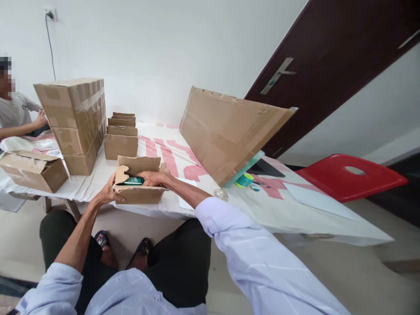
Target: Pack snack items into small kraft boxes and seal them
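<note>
An open box [141, 197] sits at the edge of a table [288, 221], its left end clasped by the left hand [108, 191]; the right hand [153, 177] dips inside, its grip hidden, beside a green device [133, 181] in the box.

the handled box [140, 196] sits right of stacked cartons [77, 122].

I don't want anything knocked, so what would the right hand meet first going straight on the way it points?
Most likely the green device with keys inside the open cardboard box. It lies directly ahead of the right hand; they may already touch, as depth is unclear.
</note>
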Demonstrator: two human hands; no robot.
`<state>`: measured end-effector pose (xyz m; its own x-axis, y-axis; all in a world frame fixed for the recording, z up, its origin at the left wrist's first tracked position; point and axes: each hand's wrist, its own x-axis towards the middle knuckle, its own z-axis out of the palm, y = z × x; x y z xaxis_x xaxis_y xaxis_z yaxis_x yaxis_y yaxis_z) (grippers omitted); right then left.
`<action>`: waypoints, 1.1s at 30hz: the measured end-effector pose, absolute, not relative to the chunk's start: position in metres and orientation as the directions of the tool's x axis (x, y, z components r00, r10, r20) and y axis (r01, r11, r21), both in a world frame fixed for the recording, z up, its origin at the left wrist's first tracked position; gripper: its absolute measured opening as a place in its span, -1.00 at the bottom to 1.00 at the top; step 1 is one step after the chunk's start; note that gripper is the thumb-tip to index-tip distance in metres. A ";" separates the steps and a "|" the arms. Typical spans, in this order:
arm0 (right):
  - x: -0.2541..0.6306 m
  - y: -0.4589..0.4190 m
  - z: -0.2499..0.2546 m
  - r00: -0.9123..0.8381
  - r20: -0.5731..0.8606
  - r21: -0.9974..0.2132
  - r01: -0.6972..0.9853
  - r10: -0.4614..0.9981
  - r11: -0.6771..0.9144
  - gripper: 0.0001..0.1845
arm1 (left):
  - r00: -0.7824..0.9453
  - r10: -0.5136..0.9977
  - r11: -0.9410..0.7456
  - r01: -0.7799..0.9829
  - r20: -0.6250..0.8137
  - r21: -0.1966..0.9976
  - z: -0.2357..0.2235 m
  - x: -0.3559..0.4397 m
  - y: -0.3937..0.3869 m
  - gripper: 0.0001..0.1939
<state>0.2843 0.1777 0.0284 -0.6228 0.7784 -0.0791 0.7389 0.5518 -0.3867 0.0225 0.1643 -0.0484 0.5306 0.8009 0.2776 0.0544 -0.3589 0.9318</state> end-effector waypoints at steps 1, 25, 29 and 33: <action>0.283 0.177 0.030 -0.609 -0.136 -0.370 0.763 0.782 0.530 -0.53 | 0.528 0.799 -0.369 0.052 0.288 0.928 -0.048 0.023 0.163 0.43; 0.336 0.121 0.127 -0.361 0.402 -0.798 0.312 0.841 0.516 -0.23 | 0.231 0.854 -0.518 0.295 0.466 0.803 0.009 -0.002 0.166 0.15; 0.309 0.104 0.120 -0.354 0.421 -0.869 0.107 0.835 0.483 -0.22 | 0.220 0.788 -0.596 0.043 0.574 0.802 0.063 0.019 0.128 -0.01; 0.271 0.080 0.104 -0.292 0.436 -0.898 -0.077 0.851 0.434 -0.19 | 0.075 0.807 -0.582 -0.065 0.586 0.811 0.090 0.040 0.097 -0.07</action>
